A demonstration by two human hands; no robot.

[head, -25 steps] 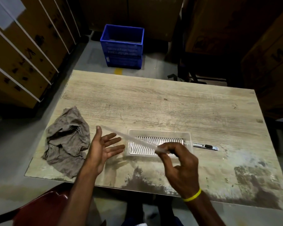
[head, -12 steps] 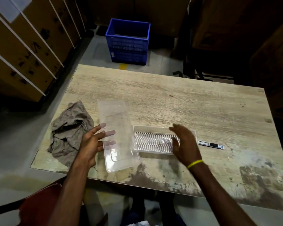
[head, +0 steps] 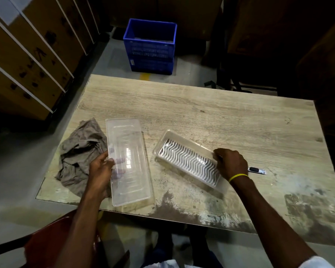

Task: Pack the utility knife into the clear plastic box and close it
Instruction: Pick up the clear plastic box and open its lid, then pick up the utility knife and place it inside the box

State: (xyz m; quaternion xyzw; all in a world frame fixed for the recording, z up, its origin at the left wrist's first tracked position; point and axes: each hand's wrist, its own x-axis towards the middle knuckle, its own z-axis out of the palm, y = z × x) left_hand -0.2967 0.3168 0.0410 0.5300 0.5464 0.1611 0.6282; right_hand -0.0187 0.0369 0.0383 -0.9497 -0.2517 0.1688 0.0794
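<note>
The clear plastic box's base (head: pixel 188 160), with a white wavy insert, lies slanted on the wooden table (head: pixel 211 117). My right hand (head: pixel 230 163) grips its right end. The clear lid (head: pixel 129 161) is separate, lying lengthwise at the table's front left, with my left hand (head: pixel 102 171) holding its left edge and fingers under it. The utility knife (head: pixel 256 169) lies flat on the table just right of my right hand, mostly hidden behind it.
A crumpled grey-brown cloth (head: pixel 79 153) lies left of the lid near the table's left edge. A blue crate (head: pixel 150 45) stands on the floor beyond the table. Cardboard boxes (head: pixel 27 55) line the left. A red chair (head: pixel 52 246) is below.
The lid passed from my right hand to my left and now lies lengthwise at the front left. My right hand took the base's right end and turned it askew.
</note>
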